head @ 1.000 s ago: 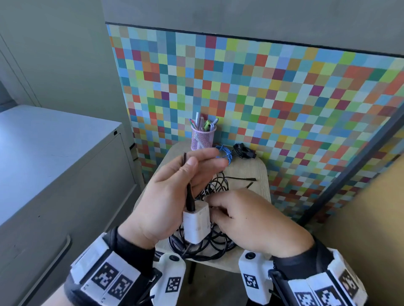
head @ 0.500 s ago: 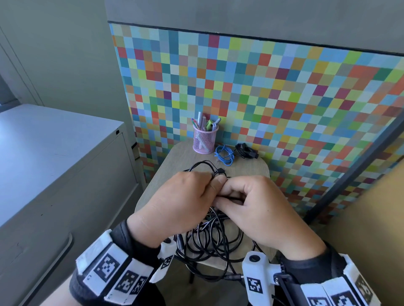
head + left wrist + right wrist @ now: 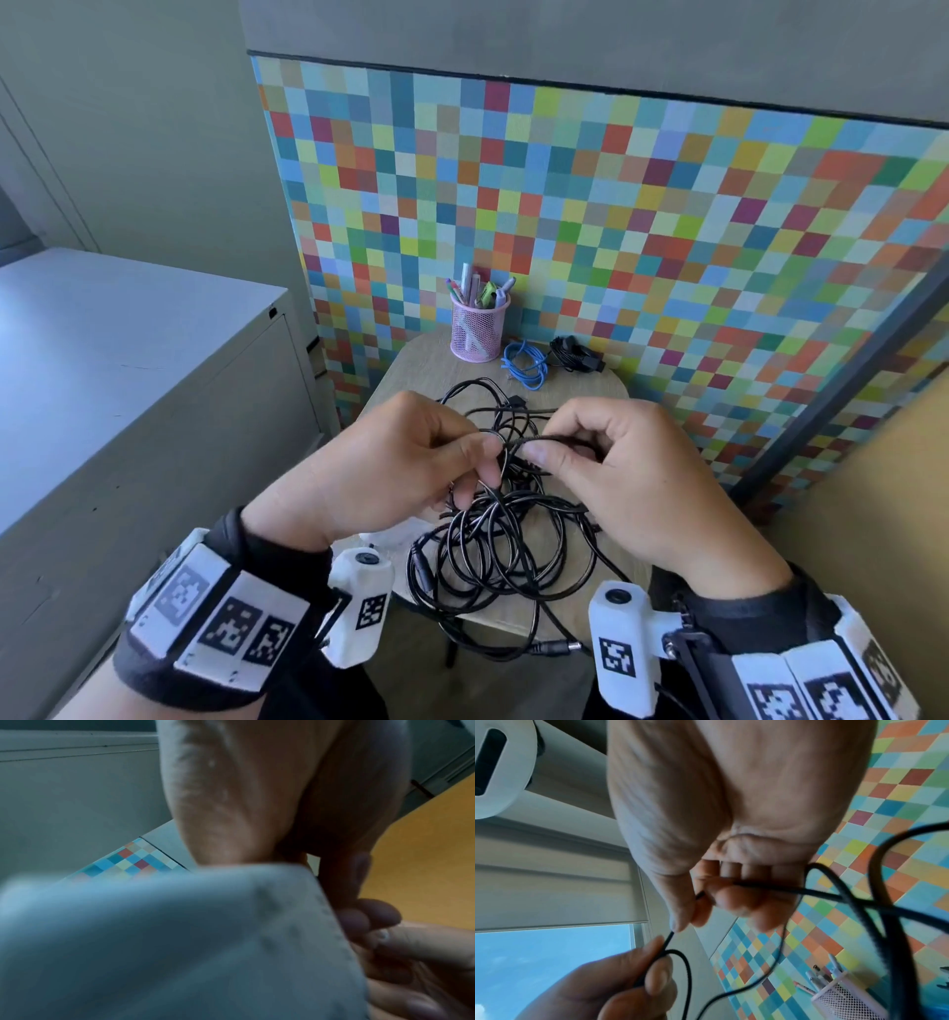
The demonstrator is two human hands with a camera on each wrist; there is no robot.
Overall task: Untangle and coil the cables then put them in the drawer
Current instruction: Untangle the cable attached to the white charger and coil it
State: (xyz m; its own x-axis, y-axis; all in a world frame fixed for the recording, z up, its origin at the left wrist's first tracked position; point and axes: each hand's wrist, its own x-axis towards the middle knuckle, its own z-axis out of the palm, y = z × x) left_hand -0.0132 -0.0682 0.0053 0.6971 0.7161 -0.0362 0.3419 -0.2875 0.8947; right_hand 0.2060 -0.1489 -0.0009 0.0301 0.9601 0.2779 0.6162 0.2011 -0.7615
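1. At the near edge of the small wooden table (image 3: 411, 354), a strand of the black cable tangle (image 3: 506, 557) hangs over the rim, ending in a barrel plug (image 3: 562, 646) that dangles below the tabletop.
2. The bulk of the tangle lies in loose overlapping loops on the near half of the table, under and between the two hands.
3. A white object (image 3: 393, 537) lies on the table partly hidden by the left hand; the left wrist view shows a blurred pale surface close to the lens that may be the same thing, though I cannot tell for sure.
4. The left hand (image 3: 390, 473) is curled, thumb and fingertips pinching a strand of the black cable just above the tangle.
5. The right hand (image 3: 626, 478) is likewise curled, pinching the same strand beside the left; the short stretch between the two hands runs nearly level. In the right wrist view the cable passes between thumb and fingers (image 3: 734, 898) and on to the left hand's fingertips.
6. Further back, loops of the tangle reach towards the middle of the table.
7. Beyond them lies a small blue cable coil (image 3: 525, 364), and just to its right a black bundled cable (image 3: 575, 353).
8. A pink mesh pen cup (image 3: 477, 331) with pens stands at the far edge against the colourful chequered wall (image 3: 667, 231).
9. To the left stands a grey cabinet (image 3: 128, 349).
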